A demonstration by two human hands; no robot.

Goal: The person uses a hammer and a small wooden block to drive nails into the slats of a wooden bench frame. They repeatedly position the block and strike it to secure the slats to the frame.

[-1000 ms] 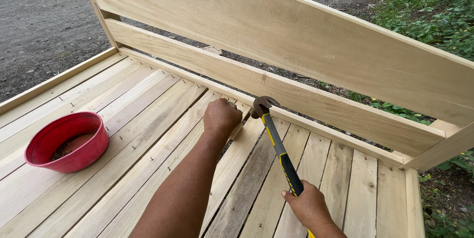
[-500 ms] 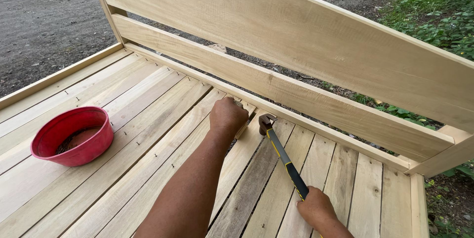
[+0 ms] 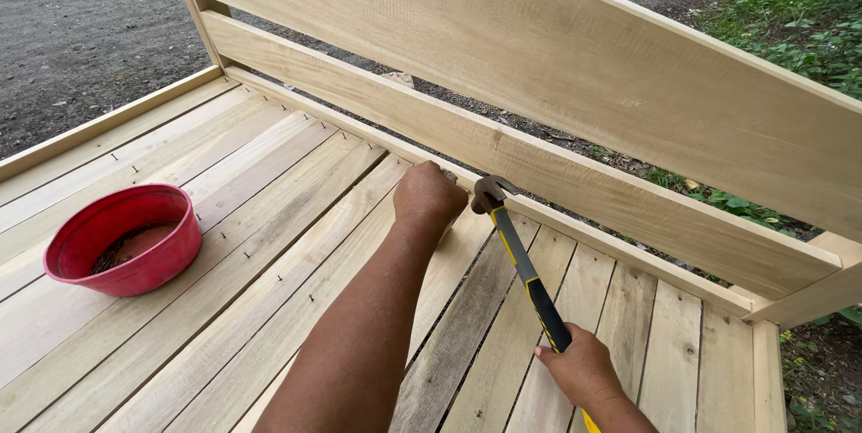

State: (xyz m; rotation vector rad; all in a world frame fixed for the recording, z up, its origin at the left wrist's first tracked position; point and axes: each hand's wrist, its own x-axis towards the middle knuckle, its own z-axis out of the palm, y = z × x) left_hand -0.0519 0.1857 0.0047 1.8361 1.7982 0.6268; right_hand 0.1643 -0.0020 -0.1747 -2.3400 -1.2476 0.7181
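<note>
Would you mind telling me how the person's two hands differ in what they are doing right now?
The left hand is curled into a fist pressed on the wooden slats by the rail, while the right hand grips the hammer by its handle. The left reaches far forward; the right sits close to the camera. Both are bare.

No packages, labels, signs, screens.

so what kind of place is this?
Likely an outdoor woodworking spot, not a shop. The slatted wooden bed frame sits beside bare gravel ground and green weeds. The right hand swings a hammer in daylight, near a red bowl.
</note>
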